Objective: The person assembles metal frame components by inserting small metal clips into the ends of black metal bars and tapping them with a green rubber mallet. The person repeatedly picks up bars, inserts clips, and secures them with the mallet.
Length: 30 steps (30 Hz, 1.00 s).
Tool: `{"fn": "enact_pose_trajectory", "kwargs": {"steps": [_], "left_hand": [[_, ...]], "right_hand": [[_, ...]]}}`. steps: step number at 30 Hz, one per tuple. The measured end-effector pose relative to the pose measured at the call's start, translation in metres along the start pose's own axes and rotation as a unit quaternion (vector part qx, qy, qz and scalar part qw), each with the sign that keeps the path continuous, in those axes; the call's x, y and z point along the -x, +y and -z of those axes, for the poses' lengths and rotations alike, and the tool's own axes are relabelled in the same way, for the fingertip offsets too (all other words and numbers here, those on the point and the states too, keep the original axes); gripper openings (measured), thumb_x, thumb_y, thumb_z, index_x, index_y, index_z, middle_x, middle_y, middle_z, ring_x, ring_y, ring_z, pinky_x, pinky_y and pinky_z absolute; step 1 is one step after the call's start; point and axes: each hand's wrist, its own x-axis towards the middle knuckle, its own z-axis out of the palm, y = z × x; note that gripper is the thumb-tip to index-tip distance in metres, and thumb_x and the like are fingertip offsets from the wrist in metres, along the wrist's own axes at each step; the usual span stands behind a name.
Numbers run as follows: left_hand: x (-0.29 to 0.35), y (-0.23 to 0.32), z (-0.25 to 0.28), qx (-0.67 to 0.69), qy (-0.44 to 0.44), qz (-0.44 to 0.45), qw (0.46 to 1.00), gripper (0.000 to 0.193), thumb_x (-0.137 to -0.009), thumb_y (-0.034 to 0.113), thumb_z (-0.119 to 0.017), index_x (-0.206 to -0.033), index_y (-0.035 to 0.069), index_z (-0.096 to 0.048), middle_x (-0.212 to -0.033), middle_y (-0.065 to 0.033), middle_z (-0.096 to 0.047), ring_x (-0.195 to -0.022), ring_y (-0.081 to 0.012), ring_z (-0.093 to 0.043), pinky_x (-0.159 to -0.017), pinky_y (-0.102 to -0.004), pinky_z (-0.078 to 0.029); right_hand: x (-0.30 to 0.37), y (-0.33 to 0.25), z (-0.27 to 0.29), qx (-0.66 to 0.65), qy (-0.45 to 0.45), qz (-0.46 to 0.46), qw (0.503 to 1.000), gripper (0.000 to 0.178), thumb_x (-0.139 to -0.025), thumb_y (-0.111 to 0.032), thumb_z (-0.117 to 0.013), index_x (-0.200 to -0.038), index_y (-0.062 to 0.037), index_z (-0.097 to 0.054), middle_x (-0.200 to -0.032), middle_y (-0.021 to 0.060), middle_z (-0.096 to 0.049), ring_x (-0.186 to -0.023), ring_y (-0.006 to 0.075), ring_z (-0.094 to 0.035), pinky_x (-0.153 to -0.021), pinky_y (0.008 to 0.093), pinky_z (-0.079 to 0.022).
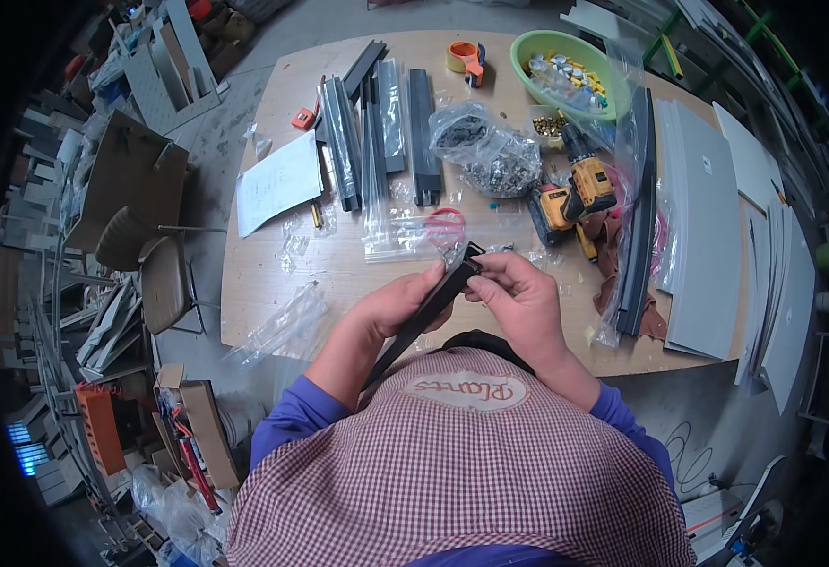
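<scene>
A long black channel-shaped strip (413, 328) slants up from my apron toward the table's front. My left hand (388, 304) is closed around it, thumb along its upper face. At the strip's far end, the fingertips of my right hand (525, 300) are pinched against the edge; I cannot make out whether a small part sits between them. Just beyond that end lie scissors with red handles (446, 223), partly under clear plastic. Farther back are several dark strips (424, 132), some in clear sleeves.
On the table (254, 274) are a paper sheet (282, 184), an orange tape dispenser (466, 59), bags of small hardware (500, 165), yellow-black power drills (589, 184) and a green basin (566, 57). Grey panels (708, 236) stack at right. A chair (164, 279) stands left.
</scene>
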Motion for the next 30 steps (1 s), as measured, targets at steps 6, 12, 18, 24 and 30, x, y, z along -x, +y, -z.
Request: {"fn": "enact_pose_trajectory", "kwargs": {"steps": [6, 12, 18, 24, 30], "left_hand": [[0.001, 0.004, -0.005, -0.031, 0.027, 0.003, 0.999, 0.079, -0.093, 0.077, -0.027, -0.07, 0.008, -0.056, -0.059, -0.0041, -0.053, -0.05, -0.0122, -0.048, -0.047, -0.0259, -0.038], [0.002, 0.004, -0.007, -0.052, 0.056, 0.008, 0.997, 0.08, -0.093, 0.077, -0.025, -0.065, 0.009, -0.056, -0.058, -0.0026, -0.053, -0.05, -0.0114, -0.047, -0.047, -0.0255, -0.038], [0.006, 0.005, -0.011, -0.051, 0.082, 0.018, 0.995, 0.081, -0.094, 0.077, -0.024, -0.066, 0.009, -0.057, -0.059, -0.0016, -0.054, -0.05, -0.0099, -0.047, -0.047, -0.0249, -0.037], [0.009, 0.002, -0.007, -0.081, 0.084, 0.01, 0.993, 0.078, -0.095, 0.075, -0.027, -0.071, 0.008, -0.06, -0.062, -0.0015, -0.055, -0.053, -0.0094, -0.048, -0.047, -0.0251, -0.038], [0.013, -0.004, -0.013, -0.162, 0.212, -0.046, 0.963, 0.066, -0.099, 0.058, -0.045, -0.089, -0.003, -0.066, -0.069, -0.005, -0.061, -0.063, -0.0142, -0.052, -0.058, -0.031, -0.043]], "right_hand": [[0.0, 0.0, 0.0, 0.028, 0.018, -0.003, 0.999, 0.018, -0.093, 0.001, -0.063, -0.11, 0.0043, -0.061, -0.093, 0.0073, -0.071, -0.084, 0.0101, -0.068, -0.075, 0.0227, -0.055], [-0.001, -0.001, -0.002, 0.015, 0.028, 0.007, 0.999, 0.014, -0.089, 0.003, -0.065, -0.103, 0.0051, -0.062, -0.09, 0.0092, -0.072, -0.086, 0.0135, -0.071, -0.076, 0.0251, -0.056], [0.001, 0.001, -0.001, 0.063, 0.008, 0.042, 0.997, 0.012, -0.092, 0.002, -0.062, -0.103, 0.0043, -0.059, -0.093, 0.0068, -0.068, -0.083, 0.0102, -0.066, -0.077, 0.0244, -0.055], [-0.001, -0.001, -0.003, 0.046, 0.027, 0.048, 0.997, 0.012, -0.088, 0.001, -0.067, -0.099, 0.0017, -0.063, -0.084, 0.0072, -0.072, -0.08, 0.0139, -0.071, -0.072, 0.0261, -0.056], [-0.001, -0.023, 0.012, 0.352, 0.032, 0.178, 0.918, 0.037, -0.084, -0.012, -0.072, -0.118, 0.0, -0.063, -0.118, 0.0173, -0.066, -0.106, 0.0312, -0.065, -0.09, 0.0388, -0.052]]}}
